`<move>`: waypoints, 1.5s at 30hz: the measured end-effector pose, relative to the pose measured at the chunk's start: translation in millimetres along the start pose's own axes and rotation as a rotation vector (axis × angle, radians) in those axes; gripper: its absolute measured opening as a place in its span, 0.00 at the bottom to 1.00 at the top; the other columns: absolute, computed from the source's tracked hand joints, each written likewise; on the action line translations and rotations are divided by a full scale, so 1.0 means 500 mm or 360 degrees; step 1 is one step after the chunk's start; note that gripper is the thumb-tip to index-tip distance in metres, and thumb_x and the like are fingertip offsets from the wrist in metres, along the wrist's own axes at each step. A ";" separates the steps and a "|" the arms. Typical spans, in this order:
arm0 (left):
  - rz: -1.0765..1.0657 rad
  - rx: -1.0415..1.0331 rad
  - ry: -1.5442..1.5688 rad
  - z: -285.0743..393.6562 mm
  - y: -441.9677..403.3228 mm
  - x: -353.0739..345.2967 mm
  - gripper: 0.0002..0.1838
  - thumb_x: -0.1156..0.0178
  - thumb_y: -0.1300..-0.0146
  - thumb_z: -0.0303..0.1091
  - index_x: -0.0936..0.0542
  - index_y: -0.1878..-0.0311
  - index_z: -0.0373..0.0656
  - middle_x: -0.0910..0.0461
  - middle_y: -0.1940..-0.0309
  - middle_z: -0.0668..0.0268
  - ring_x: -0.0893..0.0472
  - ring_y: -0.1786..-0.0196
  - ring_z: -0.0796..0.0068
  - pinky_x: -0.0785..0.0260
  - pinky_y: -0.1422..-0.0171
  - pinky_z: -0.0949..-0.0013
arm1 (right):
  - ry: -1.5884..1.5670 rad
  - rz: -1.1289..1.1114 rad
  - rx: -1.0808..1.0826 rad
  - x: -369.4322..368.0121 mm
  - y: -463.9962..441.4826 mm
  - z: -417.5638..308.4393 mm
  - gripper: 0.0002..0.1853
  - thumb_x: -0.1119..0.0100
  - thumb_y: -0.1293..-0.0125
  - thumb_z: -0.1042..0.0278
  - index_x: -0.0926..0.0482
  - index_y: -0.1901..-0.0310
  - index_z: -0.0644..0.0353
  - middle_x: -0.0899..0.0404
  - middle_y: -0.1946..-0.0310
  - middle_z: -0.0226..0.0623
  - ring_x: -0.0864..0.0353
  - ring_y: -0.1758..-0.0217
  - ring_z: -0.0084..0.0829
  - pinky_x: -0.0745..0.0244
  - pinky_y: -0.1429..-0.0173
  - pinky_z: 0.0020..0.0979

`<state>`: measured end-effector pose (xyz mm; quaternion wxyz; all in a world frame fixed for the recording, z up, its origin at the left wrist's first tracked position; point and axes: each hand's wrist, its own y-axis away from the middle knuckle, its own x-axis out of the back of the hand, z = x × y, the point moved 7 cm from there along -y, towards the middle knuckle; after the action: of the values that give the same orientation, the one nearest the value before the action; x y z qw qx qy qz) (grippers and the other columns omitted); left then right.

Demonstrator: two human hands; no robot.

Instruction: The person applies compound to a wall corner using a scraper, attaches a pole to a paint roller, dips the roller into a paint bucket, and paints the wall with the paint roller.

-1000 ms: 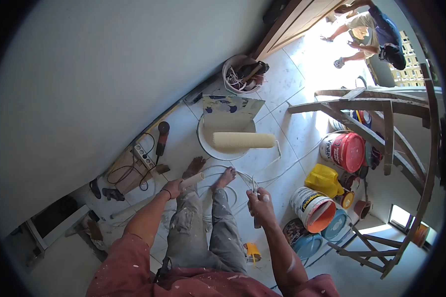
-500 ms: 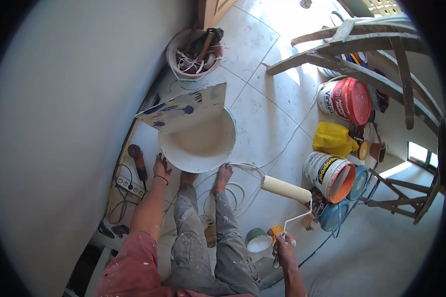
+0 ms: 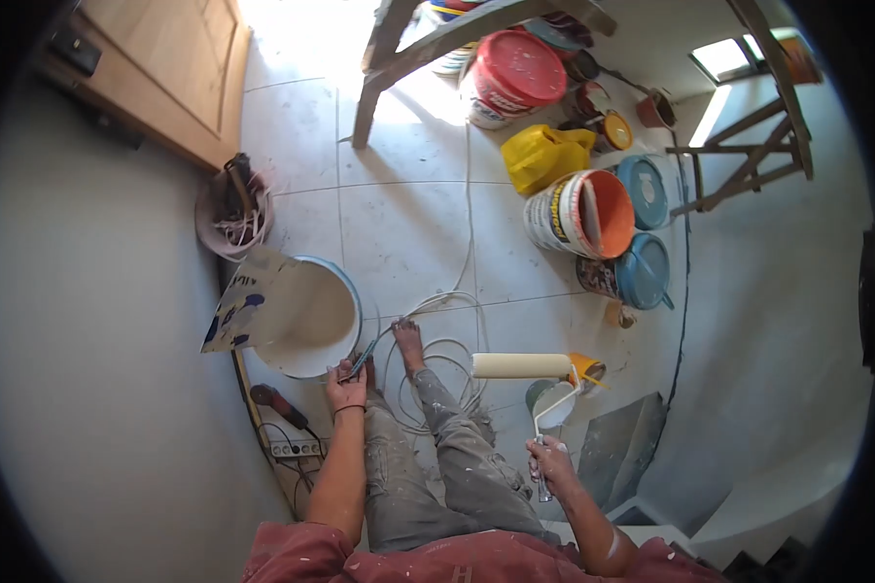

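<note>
My left hand (image 3: 346, 387) is closed around the bluish handle of a wide white bucket (image 3: 356, 303), at the rim's near right side. Pale, cream-coloured material lies inside the bucket. A flat panel with dark blue marks (image 3: 246, 303) leans up out of its left side. In my right hand (image 3: 554, 464) is the handle of a paint roller (image 3: 521, 365); its cream sleeve lies level in front of me, pointing left. Just beyond that hand, a small tub with white contents (image 3: 554, 404) sits on the floor, partly behind the roller frame.
A coiled white cable (image 3: 436, 350) lies around my feet. An angle grinder (image 3: 280, 402) and a power strip (image 3: 297, 448) are by the left wall. Several paint buckets and a yellow jug (image 3: 544, 158) stand at right. A wooden trestle (image 3: 399, 73) and door (image 3: 170, 73) are farther back.
The view has swung right. My left hand, earlier with fingers at the bucket's near rim, now grips its handle. The roller, earlier slanted, is now level and still in my right hand.
</note>
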<state>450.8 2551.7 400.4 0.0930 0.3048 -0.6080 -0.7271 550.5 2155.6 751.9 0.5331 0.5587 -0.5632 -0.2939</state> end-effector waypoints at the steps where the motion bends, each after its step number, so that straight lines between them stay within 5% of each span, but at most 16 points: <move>1: -0.0088 0.0083 0.0240 0.002 0.005 -0.032 0.11 0.43 0.26 0.46 0.25 0.53 0.49 0.19 0.46 0.63 0.25 0.34 0.56 0.43 0.25 0.30 | -0.0030 0.0012 0.0044 0.011 0.022 0.009 0.10 0.37 0.29 0.65 0.25 0.64 0.59 0.30 0.82 0.26 0.32 0.84 0.19 0.37 0.83 0.26; 2: -0.0151 0.0193 0.0469 -0.027 0.014 -0.068 0.11 0.44 0.26 0.45 0.25 0.55 0.49 0.18 0.48 0.62 0.25 0.34 0.56 0.44 0.24 0.29 | -0.0071 0.0024 0.0070 0.024 0.042 0.029 0.10 0.37 0.29 0.65 0.25 0.65 0.60 0.30 0.82 0.26 0.33 0.84 0.19 0.37 0.83 0.26; 6: -0.0271 -0.0231 0.0571 -0.035 0.156 -0.292 0.11 0.48 0.26 0.39 0.29 0.68 0.50 0.16 0.61 0.65 0.18 0.40 0.54 0.34 0.29 0.37 | -0.0209 0.0130 0.0175 0.071 0.146 0.072 0.11 0.35 0.30 0.64 0.24 0.66 0.61 0.30 0.82 0.27 0.33 0.83 0.19 0.38 0.83 0.27; 8: -0.0360 -0.0225 0.0727 0.059 0.020 -0.303 0.14 0.47 0.35 0.30 0.33 0.77 0.49 0.21 0.74 0.67 0.14 0.58 0.62 0.28 0.35 0.42 | -0.0302 0.0185 0.0160 0.107 0.200 0.121 0.12 0.35 0.31 0.63 0.24 0.66 0.62 0.30 0.82 0.27 0.33 0.83 0.19 0.38 0.83 0.27; 9: -0.0353 -0.0013 0.0849 0.079 0.025 -0.338 0.13 0.51 0.41 0.26 0.37 0.81 0.50 0.28 0.82 0.69 0.21 0.75 0.70 0.24 0.57 0.54 | -0.0394 0.0199 0.0131 0.120 0.210 0.166 0.12 0.34 0.31 0.63 0.23 0.65 0.62 0.30 0.82 0.27 0.33 0.84 0.19 0.38 0.83 0.27; 10: 0.0237 0.0042 0.1061 0.086 0.078 -0.359 0.11 0.55 0.41 0.27 0.34 0.79 0.48 0.31 0.84 0.69 0.30 0.82 0.73 0.34 0.71 0.59 | -0.0492 0.0205 0.0118 0.132 0.218 0.201 0.12 0.34 0.32 0.63 0.23 0.65 0.62 0.29 0.82 0.28 0.33 0.84 0.19 0.38 0.83 0.27; 11: 0.0683 -0.0129 0.1473 0.100 0.089 -0.345 0.12 0.49 0.29 0.38 0.20 0.67 0.48 0.24 0.79 0.69 0.28 0.83 0.68 0.33 0.76 0.51 | -0.0529 0.0243 0.0136 0.153 0.238 0.238 0.12 0.33 0.32 0.62 0.23 0.65 0.63 0.29 0.82 0.28 0.33 0.84 0.19 0.38 0.83 0.28; 14: 0.0730 -0.0391 0.1169 0.065 0.178 -0.363 0.16 0.50 0.27 0.41 0.13 0.58 0.49 0.14 0.63 0.68 0.17 0.71 0.59 0.31 0.74 0.46 | -0.0812 0.0436 0.0221 0.216 0.257 0.319 0.13 0.33 0.32 0.62 0.23 0.65 0.63 0.29 0.82 0.28 0.33 0.86 0.20 0.38 0.84 0.28; 18: 0.0942 -0.0185 0.1001 -0.088 0.353 -0.400 0.12 0.48 0.31 0.36 0.19 0.69 0.46 0.26 0.83 0.66 0.26 0.81 0.67 0.33 0.73 0.48 | -0.1141 0.0672 0.0149 0.301 0.293 0.497 0.12 0.34 0.32 0.64 0.25 0.67 0.61 0.31 0.84 0.28 0.34 0.87 0.21 0.39 0.84 0.29; 23: 0.0589 -0.0104 -0.0410 -0.187 0.472 -0.432 0.13 0.50 0.30 0.39 0.16 0.64 0.49 0.22 0.78 0.66 0.24 0.79 0.66 0.29 0.69 0.49 | -0.1783 0.0882 -0.0026 0.380 0.287 0.635 0.12 0.35 0.32 0.66 0.28 0.70 0.57 0.33 0.85 0.28 0.34 0.88 0.23 0.39 0.84 0.32; 32: 0.0245 -0.0039 -0.1950 -0.781 0.940 -0.243 0.14 0.54 0.29 0.37 0.28 0.73 0.52 0.38 0.87 0.75 0.36 0.85 0.75 0.29 0.68 0.62 | -0.2766 0.1007 -0.0460 0.497 0.097 0.936 0.11 0.38 0.35 0.70 0.30 0.73 0.56 0.35 0.86 0.30 0.36 0.89 0.27 0.38 0.85 0.36; 37: 0.0090 0.0274 -0.2256 -1.091 1.199 -0.131 0.17 0.56 0.28 0.36 0.35 0.77 0.53 0.47 0.91 0.79 0.43 0.89 0.80 0.29 0.67 0.69 | -0.2737 0.1029 -0.0443 0.615 0.049 0.997 0.11 0.37 0.36 0.67 0.29 0.73 0.56 0.35 0.85 0.31 0.35 0.89 0.29 0.37 0.84 0.35; 45: -0.0118 0.1051 -0.2477 -1.643 1.449 0.025 0.23 0.58 0.24 0.34 0.40 0.82 0.52 0.50 0.91 0.78 0.43 0.87 0.78 0.29 0.61 0.65 | -0.2794 0.1067 -0.0154 0.851 0.122 0.952 0.10 0.37 0.33 0.62 0.23 0.68 0.59 0.29 0.84 0.32 0.32 0.87 0.29 0.34 0.83 0.35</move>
<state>727.3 1689.5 1016.7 -0.4700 -0.2516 -0.6696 -0.5171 171.2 1641.0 800.9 -0.0026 -0.0767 -0.8824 -0.4643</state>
